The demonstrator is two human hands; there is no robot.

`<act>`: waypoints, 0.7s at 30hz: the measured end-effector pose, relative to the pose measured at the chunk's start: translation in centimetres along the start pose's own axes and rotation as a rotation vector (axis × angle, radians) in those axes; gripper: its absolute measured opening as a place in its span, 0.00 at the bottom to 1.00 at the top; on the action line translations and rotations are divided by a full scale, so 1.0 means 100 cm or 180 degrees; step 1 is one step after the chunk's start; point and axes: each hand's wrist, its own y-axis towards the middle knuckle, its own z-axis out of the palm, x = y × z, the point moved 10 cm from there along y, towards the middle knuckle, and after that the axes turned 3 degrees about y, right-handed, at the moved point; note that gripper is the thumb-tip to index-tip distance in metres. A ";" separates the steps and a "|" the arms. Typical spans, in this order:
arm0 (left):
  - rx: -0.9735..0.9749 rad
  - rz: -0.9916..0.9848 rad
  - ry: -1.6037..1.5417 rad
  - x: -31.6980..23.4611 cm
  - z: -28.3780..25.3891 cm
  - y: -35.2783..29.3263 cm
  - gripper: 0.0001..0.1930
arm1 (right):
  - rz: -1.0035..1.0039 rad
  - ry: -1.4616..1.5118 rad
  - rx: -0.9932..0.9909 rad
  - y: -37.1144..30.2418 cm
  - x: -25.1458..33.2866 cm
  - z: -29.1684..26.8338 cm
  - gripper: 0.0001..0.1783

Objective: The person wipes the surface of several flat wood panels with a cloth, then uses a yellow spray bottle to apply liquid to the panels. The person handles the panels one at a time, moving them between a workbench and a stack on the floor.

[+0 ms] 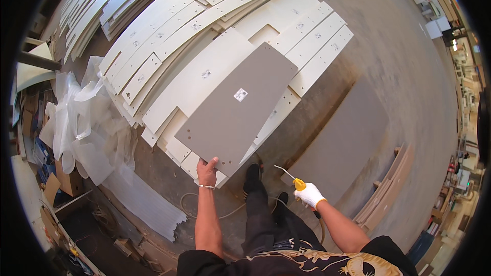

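A grey-brown panel (225,117) with small drilled holes and a white label lies across a stack of white boards (194,74). My bare left hand (207,173) grips its near edge, thumb on top, the other fingers partly hidden. My right hand (310,196), in a white glove, is closed around a yellow air blow gun (299,184). Its thin bent metal nozzle (284,171) points up and left, apart from the panel. A hose (322,230) hangs below the right hand.
Beside the stack on the right is a flat grey-brown panel pile (340,140), with narrow strips (386,189) nearer me. Crumpled clear plastic sheeting (84,122) lies at the left. More white boards (97,10) stand at the far left. A thin hose (225,214) crosses the floor near my feet.
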 end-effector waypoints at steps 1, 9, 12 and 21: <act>0.0016 0.0161 0.0216 -0.011 0.005 -0.001 0.26 | 0.0016 -0.0030 -0.0008 -0.002 -0.001 0.003 0.12; -0.0117 0.0765 0.2023 -0.012 -0.006 0.003 0.17 | -0.0108 -0.0121 -0.0054 -0.001 -0.006 0.010 0.14; 0.0164 0.1562 0.3092 -0.009 0.003 0.002 0.17 | -0.0030 -0.0098 -0.0017 0.002 -0.017 0.010 0.14; 0.0021 0.1391 0.3609 0.041 -0.027 0.005 0.22 | -0.0005 0.0166 -0.0119 0.008 -0.039 0.007 0.14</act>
